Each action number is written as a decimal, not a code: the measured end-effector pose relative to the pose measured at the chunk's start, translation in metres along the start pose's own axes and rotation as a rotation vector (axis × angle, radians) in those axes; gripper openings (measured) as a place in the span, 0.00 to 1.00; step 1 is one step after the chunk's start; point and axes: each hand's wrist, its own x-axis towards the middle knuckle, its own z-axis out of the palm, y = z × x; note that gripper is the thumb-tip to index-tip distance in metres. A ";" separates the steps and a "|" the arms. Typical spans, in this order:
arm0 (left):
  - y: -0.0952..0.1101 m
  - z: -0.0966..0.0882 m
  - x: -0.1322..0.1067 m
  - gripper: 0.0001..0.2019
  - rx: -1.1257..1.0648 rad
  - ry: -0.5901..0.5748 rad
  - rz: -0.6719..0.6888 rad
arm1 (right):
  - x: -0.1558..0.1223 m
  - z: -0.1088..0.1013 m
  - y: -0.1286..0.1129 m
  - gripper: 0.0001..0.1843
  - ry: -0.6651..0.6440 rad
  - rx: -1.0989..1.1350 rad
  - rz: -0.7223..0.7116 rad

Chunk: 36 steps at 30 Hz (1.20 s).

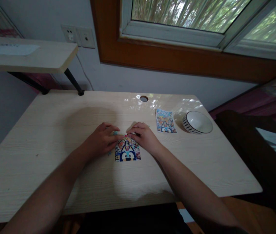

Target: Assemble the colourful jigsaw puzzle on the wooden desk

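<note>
A partly assembled jigsaw puzzle (128, 154) lies flat on the table, showing a blue cartoon dog's face among many small colourful figures. My left hand (103, 138) rests at its upper left, fingers apart and one fingertip reaching the puzzle's top edge. Small light-blue pieces (115, 133) show between those fingers, and a few more sit by the puzzle's left side. At the upper right edge my right hand (143, 135) has its fingers bent together, closed on a small puzzle piece (126, 134) with a bit of red, mostly hidden by the fingertips.
To the right lies a picture card (166, 121) with the same dog design. Beyond it stands a white bowl (198, 122) with dark stripes. A raised shelf (52, 60) on black legs occupies the back left. The table (42, 175) has a round cable hole near the wall.
</note>
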 end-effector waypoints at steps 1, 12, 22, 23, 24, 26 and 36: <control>0.000 0.000 0.000 0.16 0.003 -0.004 -0.005 | 0.000 0.000 0.000 0.06 0.004 0.011 0.009; 0.002 0.000 0.000 0.16 0.017 -0.008 -0.021 | -0.002 -0.006 -0.003 0.06 0.060 0.072 0.099; 0.004 0.001 0.001 0.17 -0.002 0.004 -0.022 | -0.003 0.001 -0.004 0.06 0.035 -0.008 0.056; 0.004 0.001 0.001 0.17 -0.011 0.009 -0.027 | -0.003 0.002 -0.004 0.06 0.036 -0.021 0.058; 0.005 0.001 0.001 0.17 -0.017 0.011 -0.032 | -0.003 0.003 -0.004 0.07 0.036 -0.032 0.059; 0.005 0.000 0.001 0.16 -0.025 0.014 -0.037 | -0.004 0.004 -0.004 0.08 0.035 -0.052 0.058; 0.007 -0.002 0.002 0.15 0.037 -0.016 -0.027 | -0.004 0.004 -0.003 0.09 0.018 -0.089 0.045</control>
